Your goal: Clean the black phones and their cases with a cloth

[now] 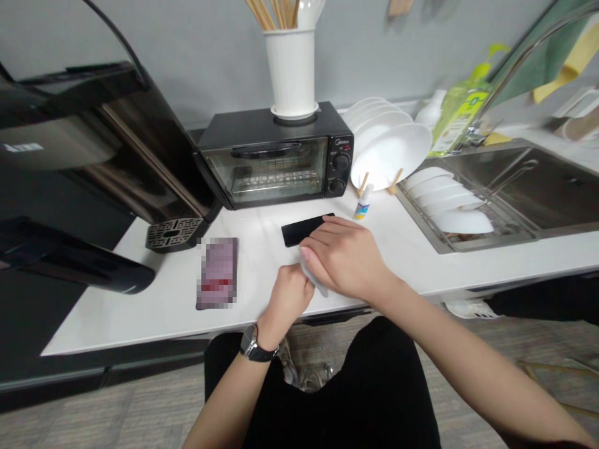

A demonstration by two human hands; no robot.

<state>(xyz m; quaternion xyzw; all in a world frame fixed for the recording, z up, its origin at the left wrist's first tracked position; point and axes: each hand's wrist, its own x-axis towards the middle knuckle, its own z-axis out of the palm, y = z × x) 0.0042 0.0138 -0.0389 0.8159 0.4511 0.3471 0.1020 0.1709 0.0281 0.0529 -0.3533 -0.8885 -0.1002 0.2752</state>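
Note:
My left hand (291, 292), a dark-strapped watch on its wrist, is closed above the counter's front edge. My right hand (349, 259) curls over from the right, its thumb pressing a pale grey, thin piece (319, 282) that sits between both hands. Most of that piece is covered by fingers, and its kind does not show. Just beyond the right hand lies a flat black rectangular object (302, 231), partly hidden by the fingers. A small spray bottle (362, 203) with a white cap stands behind that hand.
A phone-shaped item (218, 273) with a blurred face lies left on the white counter (168, 318). At the back stands a toaster oven (276, 168) bearing a white utensil holder (291, 75). A black drink machine (140, 149) is left; racked plates (393, 149) and a sink (552, 193) are right.

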